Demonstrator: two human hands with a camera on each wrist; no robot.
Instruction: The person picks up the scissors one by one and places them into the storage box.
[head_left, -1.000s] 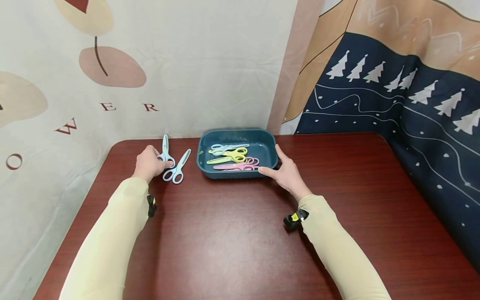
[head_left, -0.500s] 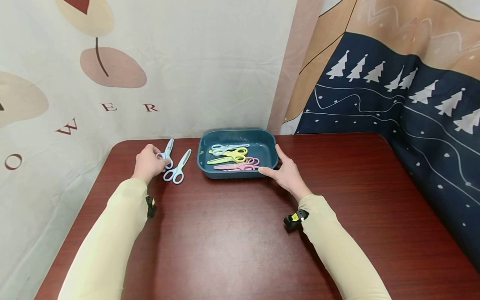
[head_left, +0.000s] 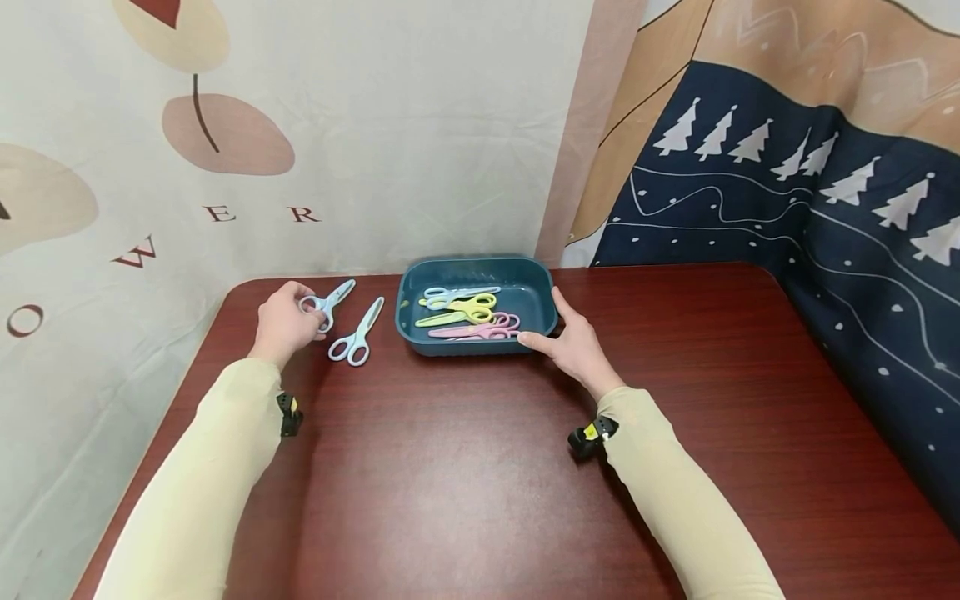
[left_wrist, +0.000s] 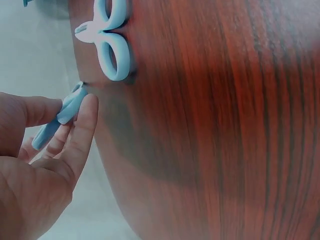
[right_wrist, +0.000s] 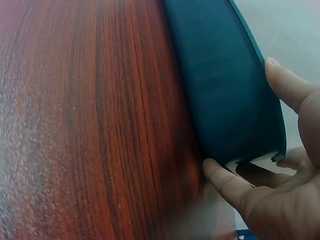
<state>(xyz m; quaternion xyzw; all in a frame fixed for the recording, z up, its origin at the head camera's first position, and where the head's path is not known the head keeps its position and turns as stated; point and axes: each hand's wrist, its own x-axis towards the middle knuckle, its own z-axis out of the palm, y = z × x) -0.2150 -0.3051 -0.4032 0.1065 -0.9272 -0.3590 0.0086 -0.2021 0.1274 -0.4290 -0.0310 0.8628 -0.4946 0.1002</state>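
Note:
My left hand (head_left: 285,327) pinches a pair of light blue scissors (head_left: 341,293) at the handles, blades pointing up and to the right. In the left wrist view those scissors (left_wrist: 71,111) sit between thumb and fingers, tilted above the table. A second pair of light blue scissors (head_left: 358,335) lies on the table just right of that hand. My right hand (head_left: 573,348) grips the near right corner of a dark teal bin (head_left: 450,348), thumb on the rim. Several scissors lie in the bin, among them blue (head_left: 450,297), yellow (head_left: 471,312) and pink (head_left: 474,331).
Everything stands on a dark red-brown wooden table (head_left: 450,467). A pale printed cloth (head_left: 420,150) hangs right behind the table's far edge, and a navy cloth with white trees (head_left: 720,200) hangs along the right side.
The pinched scissors have swung their blades to the right and shifted slightly left with my left hand, away from the second pair. My right hand and the bin have stayed put.

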